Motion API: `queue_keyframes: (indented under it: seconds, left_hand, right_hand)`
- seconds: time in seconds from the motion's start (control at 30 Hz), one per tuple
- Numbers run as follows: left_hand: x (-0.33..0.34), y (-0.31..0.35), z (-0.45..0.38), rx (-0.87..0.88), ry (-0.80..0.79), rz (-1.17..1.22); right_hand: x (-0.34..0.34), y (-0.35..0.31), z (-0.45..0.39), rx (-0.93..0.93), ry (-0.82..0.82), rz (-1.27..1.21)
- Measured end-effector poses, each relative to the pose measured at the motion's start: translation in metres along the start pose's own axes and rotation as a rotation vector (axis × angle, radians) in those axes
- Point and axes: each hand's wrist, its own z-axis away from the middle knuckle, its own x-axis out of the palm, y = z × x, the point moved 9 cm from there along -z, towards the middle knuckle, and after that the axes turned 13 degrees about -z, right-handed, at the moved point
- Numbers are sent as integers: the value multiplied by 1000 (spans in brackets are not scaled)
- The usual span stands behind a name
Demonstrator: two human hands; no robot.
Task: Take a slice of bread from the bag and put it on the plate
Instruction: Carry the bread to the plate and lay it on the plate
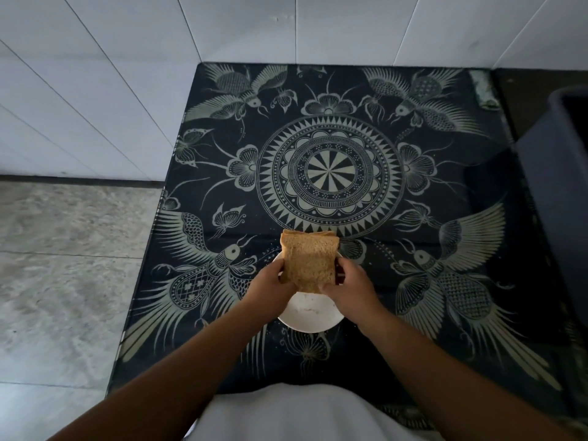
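A brown slice of bread [309, 261], with what looks like further slices behind it, is held upright between both hands above a white plate [310, 315]. My left hand [270, 286] grips its left edge and my right hand [348, 289] grips its lower right corner. The plate sits on the dark patterned cloth near the front edge, partly hidden by my hands, with a few crumbs on it. I cannot make out a bag around the bread.
The table is covered by a dark cloth [331, 173] with a pale mandala and bird pattern. A dark grey bin [563, 192] stands at the right edge. White tiled wall lies behind, grey floor to the left.
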Motion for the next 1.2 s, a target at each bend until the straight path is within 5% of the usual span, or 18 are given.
queue_keyframes:
  seconds: [0.5, 1.2]
  left_hand:
    - [15, -12, 26, 36, -70, -22]
    - [17, -48, 26, -112, 105, 110]
  right_hand:
    - [0, 16, 25, 15, -10, 25]
    - [2, 34, 41, -2, 144, -30]
